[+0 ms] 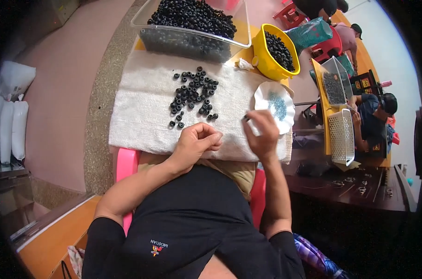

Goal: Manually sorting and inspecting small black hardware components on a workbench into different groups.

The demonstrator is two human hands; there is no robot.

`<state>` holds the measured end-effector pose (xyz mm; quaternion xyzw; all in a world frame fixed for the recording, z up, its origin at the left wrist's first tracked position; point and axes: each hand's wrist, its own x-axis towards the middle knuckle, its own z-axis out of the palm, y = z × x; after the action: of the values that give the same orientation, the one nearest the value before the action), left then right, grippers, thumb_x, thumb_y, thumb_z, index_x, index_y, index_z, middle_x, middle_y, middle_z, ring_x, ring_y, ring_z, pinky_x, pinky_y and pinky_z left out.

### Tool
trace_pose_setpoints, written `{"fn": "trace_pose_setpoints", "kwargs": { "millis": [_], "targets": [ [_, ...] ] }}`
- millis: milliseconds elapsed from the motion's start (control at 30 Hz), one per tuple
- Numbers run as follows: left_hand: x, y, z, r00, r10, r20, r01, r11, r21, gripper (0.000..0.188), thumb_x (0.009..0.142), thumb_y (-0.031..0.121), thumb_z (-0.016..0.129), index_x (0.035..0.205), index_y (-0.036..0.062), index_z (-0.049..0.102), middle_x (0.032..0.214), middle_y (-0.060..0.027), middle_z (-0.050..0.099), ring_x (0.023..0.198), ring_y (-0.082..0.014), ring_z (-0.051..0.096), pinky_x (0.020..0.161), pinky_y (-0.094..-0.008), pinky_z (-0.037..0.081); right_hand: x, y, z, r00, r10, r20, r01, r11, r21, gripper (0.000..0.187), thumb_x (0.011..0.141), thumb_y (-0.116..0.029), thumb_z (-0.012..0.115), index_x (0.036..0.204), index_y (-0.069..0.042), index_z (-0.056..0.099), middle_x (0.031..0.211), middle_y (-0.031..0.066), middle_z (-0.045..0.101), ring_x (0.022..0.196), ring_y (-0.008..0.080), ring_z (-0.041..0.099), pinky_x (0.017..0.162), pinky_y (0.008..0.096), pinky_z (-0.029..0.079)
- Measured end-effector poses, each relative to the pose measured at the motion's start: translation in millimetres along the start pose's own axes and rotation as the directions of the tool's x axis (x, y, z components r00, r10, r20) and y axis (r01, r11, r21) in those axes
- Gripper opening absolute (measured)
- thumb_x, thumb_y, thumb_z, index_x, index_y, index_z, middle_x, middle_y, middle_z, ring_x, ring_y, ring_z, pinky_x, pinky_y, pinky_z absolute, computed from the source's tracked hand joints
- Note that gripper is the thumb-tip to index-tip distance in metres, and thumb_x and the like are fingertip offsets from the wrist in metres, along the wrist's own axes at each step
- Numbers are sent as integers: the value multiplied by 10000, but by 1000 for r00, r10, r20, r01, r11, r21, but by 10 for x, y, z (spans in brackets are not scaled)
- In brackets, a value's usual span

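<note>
Right hand (pixel 263 132) pinches a thin tool (pixel 245 118), tip pointing up-left toward beads (pixel 193 95); left hand (pixel 197 139) curled, contents hidden; white towel (pixel 141 116) covers counter.

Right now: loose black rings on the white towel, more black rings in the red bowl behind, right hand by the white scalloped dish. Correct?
One slip: the bowl holding the extra black rings is yellow, not red, as the head view shows. The rest stands: loose black rings lie on the white towel, and the right hand is by the white scalloped dish.
</note>
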<state>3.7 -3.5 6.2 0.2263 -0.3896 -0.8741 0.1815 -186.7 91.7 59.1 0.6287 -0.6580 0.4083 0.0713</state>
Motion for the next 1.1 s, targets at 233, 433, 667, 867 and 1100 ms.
{"fn": "trace_pose_setpoints", "kwargs": {
  "millis": [233, 433, 667, 867, 1100],
  "targets": [
    [11, -33, 45, 1000, -4, 6, 4, 1000, 12, 118, 925, 89, 657, 985, -9, 634, 947, -68, 667, 826, -102, 648, 755, -249, 569, 924, 1115, -567, 968, -41, -246, -22, 968, -250, 249, 796, 19, 689, 1043, -13, 677, 1064, 155, 654, 872, 229, 680, 713, 307, 565],
    [51, -92, 19, 994, 84, 75, -93, 988, 122, 118, 912, 84, 675, 981, -3, 636, 899, -42, 661, 804, -88, 621, 733, -243, 532, 874, 864, -134, 986, -133, -98, 132, 991, -17, 287, 735, 63, 721, 1004, -25, 674, 1080, 113, 680, 1020, 273, 650, 876, 320, 510],
    [-52, -62, 82, 968, 156, 196, -224, 888, 401, 71, 887, 74, 679, 915, 14, 652, 857, 5, 651, 795, -53, 583, 727, -223, 487, 330, 13, 479, 889, -38, 456, 60, 998, -33, 242, 720, -107, 767, 945, -51, 699, 976, 89, 686, 848, 267, 653, 758, 363, 533],
    [-79, -61, 85, 968, 141, 206, -220, 873, 436, 75, 887, 81, 685, 904, 17, 651, 830, 13, 645, 766, -41, 575, 687, -217, 481, 262, -46, 540, 873, 19, 488, 80, 980, -181, 230, 730, -171, 759, 939, -85, 718, 974, 32, 698, 908, 243, 619, 773, 361, 520],
    [-58, -67, 72, 974, 178, 142, -221, 890, 400, 81, 898, 89, 680, 918, 19, 646, 816, 11, 639, 750, -38, 573, 669, -206, 477, 232, -49, 534, 927, -56, 370, 69, 997, -23, 213, 725, -84, 750, 930, -56, 699, 955, 64, 694, 901, 256, 622, 773, 356, 513]
  ]
}}
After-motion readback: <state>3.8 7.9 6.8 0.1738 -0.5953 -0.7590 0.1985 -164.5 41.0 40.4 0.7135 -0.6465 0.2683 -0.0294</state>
